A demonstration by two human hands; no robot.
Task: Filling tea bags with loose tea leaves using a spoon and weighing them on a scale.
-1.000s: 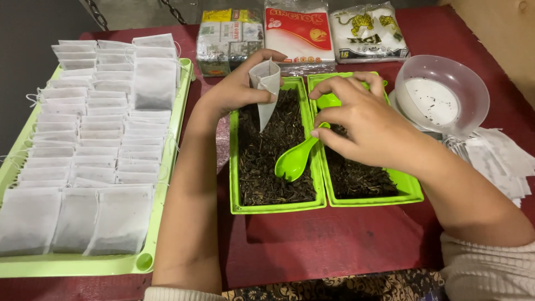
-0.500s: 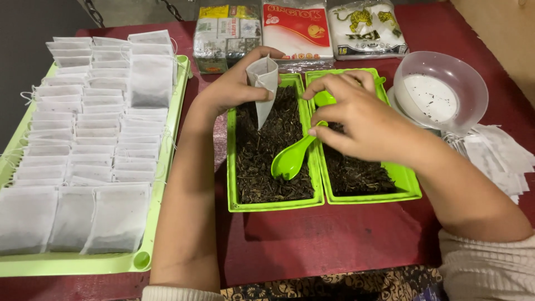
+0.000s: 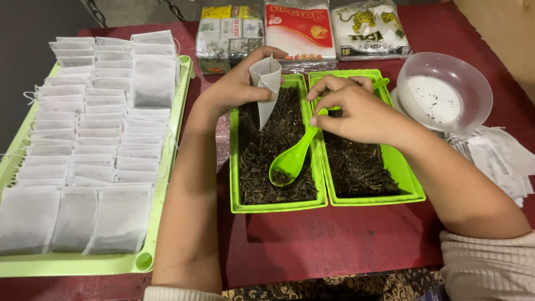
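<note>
My left hand (image 3: 234, 89) holds a small white paper tea bag (image 3: 266, 83) with its mouth held apart, above the left green tray (image 3: 278, 205) of dark loose tea. My right hand (image 3: 356, 111) grips the handle of a green plastic spoon (image 3: 290, 161). The spoon's bowl rests low over the left tray's tea with a few leaves in it. The right green tray (image 3: 409, 184) beside it also holds loose tea and lies partly under my right hand.
A long green tray (image 3: 161, 195) at the left is lined with several rows of filled white tea bags. A clear plastic bowl (image 3: 446, 95) and loose empty bags (image 3: 501, 156) sit at the right. Three tea packets (image 3: 301, 30) lie at the back.
The spoon's bowl has shifted slightly down and left over the left tray. Both hands otherwise hold about the same places.
</note>
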